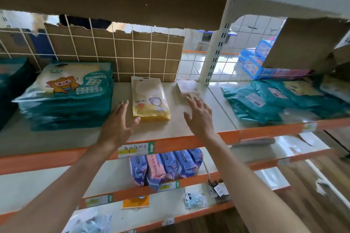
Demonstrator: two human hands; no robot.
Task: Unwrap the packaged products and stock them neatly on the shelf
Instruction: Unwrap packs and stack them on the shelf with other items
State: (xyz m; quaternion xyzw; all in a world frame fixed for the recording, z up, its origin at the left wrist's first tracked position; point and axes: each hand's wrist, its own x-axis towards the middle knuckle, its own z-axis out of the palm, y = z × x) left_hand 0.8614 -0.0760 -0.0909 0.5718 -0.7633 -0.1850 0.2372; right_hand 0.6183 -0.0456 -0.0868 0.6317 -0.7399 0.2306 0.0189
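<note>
A yellow and white product pack (149, 98) lies flat on the cream shelf board (189, 126), which has an orange front edge. My left hand (118, 123) hovers just left of the pack with fingers spread, holding nothing. On the other side, my right hand (198, 115) is also spread, and its fingertips reach toward a small pale pink packet (187, 86) near the back. Neither hand grips anything.
A stack of teal packs (66, 91) with a cartoon print stands at the left. More teal packs (274, 100) lie loosely at the right. A white upright post (216, 51) and wire grid with cardboard back the shelf. Lower shelves hold blue and pink packs (164, 164).
</note>
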